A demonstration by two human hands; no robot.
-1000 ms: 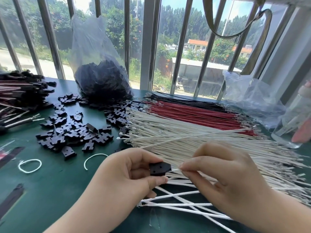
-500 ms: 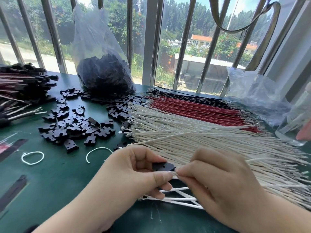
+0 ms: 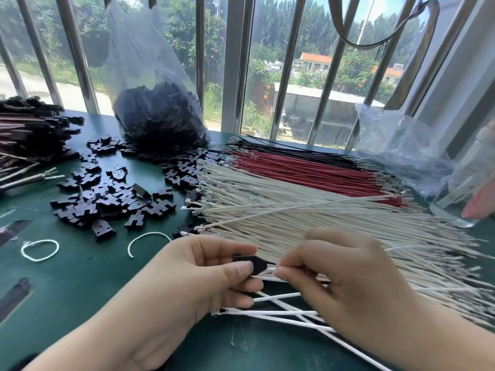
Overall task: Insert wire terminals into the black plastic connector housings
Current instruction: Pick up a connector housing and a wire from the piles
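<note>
My left hand (image 3: 211, 274) pinches a small black connector housing (image 3: 257, 264) between thumb and fingers, low in the middle of the view. My right hand (image 3: 342, 279) pinches a white wire (image 3: 269, 269) whose tip meets the housing's right side. Several other white wires (image 3: 281, 313) lie crossed under both hands. A broad pile of white wires (image 3: 321, 218) spreads behind the hands, with red wires (image 3: 308, 172) and black wires (image 3: 289, 148) beyond it. Loose black housings (image 3: 107, 199) are scattered to the left.
A clear bag of black housings (image 3: 158, 113) stands at the window. Finished wire bundles (image 3: 29, 135) are stacked far left. Two white string loops (image 3: 40, 250) lie on the green table (image 3: 67, 290). A crumpled plastic bag (image 3: 396, 145) and a clear bottle (image 3: 466, 188) sit at right.
My right hand brought the white wire's end up to the housing in my left hand, and the two hands closed together. The camera view tilted slightly.
</note>
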